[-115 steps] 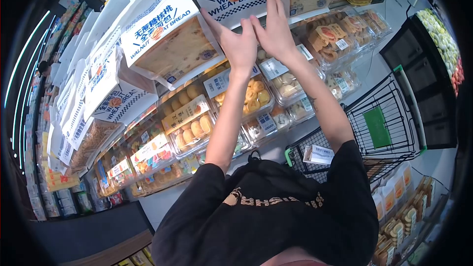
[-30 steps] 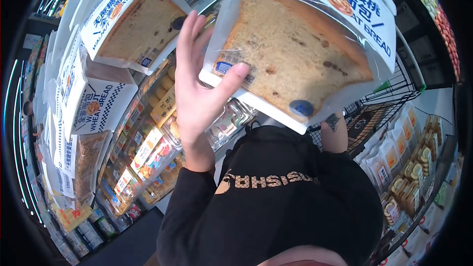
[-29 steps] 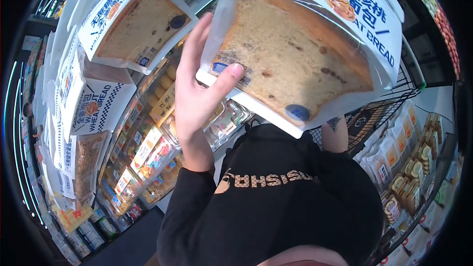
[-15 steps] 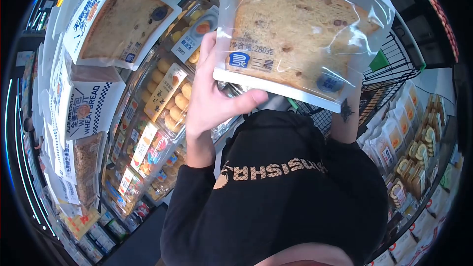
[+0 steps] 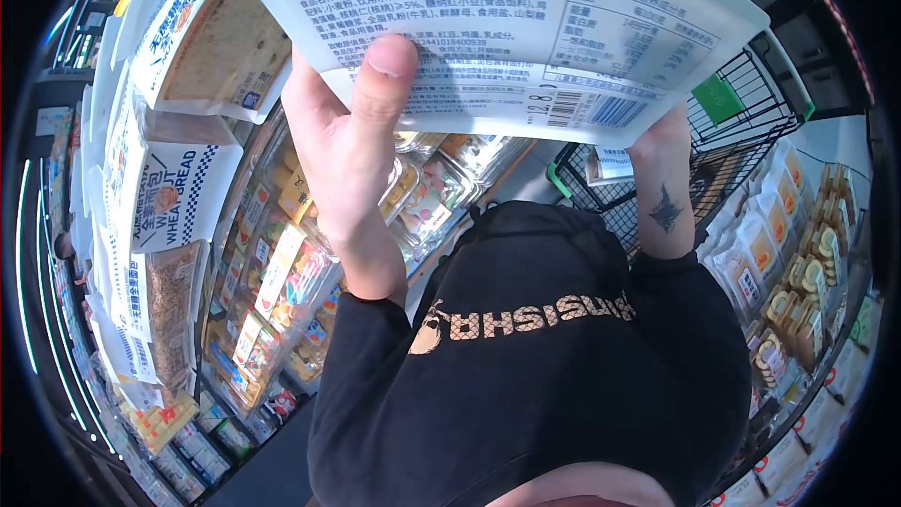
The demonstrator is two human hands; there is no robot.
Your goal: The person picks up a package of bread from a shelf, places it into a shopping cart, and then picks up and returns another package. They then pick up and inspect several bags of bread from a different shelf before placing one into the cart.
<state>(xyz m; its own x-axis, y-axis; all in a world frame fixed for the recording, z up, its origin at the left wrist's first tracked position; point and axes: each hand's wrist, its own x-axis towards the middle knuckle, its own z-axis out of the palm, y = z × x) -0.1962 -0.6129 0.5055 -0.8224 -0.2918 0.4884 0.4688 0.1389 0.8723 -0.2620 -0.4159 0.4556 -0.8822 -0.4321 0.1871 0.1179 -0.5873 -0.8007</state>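
Observation:
A white bag of bread [image 5: 469,84] is tilted up in front of me, its back showing printed Chinese text, a table and a barcode. My left hand [image 5: 343,136] grips its lower left edge, with the thumb lying on the printed side and the fingers behind the bag. At the lower right corner, my right hand [image 5: 660,131] holds the bag from behind; its fingers are hidden. The bread inside does not show from this side.
More bread bags [image 5: 183,183] stand on the left, beside clear boxes of pastries [image 5: 272,277]. A wire shopping cart [image 5: 741,122] with green parts is beyond my right arm, holding a white package [image 5: 610,166]. Packaged baked goods [image 5: 807,272] line the right side.
The bag has been turned over from its clear window side to its printed back. My left thumb has moved onto the bag, and my right wrist shows more.

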